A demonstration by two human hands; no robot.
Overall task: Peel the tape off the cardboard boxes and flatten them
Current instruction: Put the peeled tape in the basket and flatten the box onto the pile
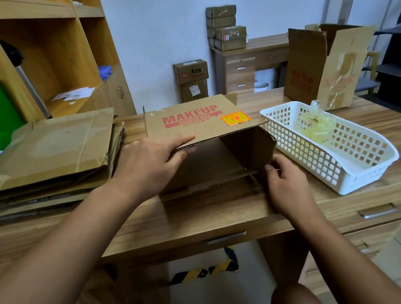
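MAKEUP box (194, 123) open-ended on counter (204, 212): left hand (153, 165) grips top-panel edge, right hand (287, 184) pinches lower-right corner. Best to shear the top sideways along the creases.

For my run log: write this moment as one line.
left hand grips box top edge | right hand pinches side flap | box not flat | tape in basket

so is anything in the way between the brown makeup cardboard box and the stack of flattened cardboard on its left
Nothing visible. The brown MAKEUP cardboard box sits beside the stack of flattened cardboard, with only the left hand gripping its top panel across that gap. The white plastic basket lies on the other side.
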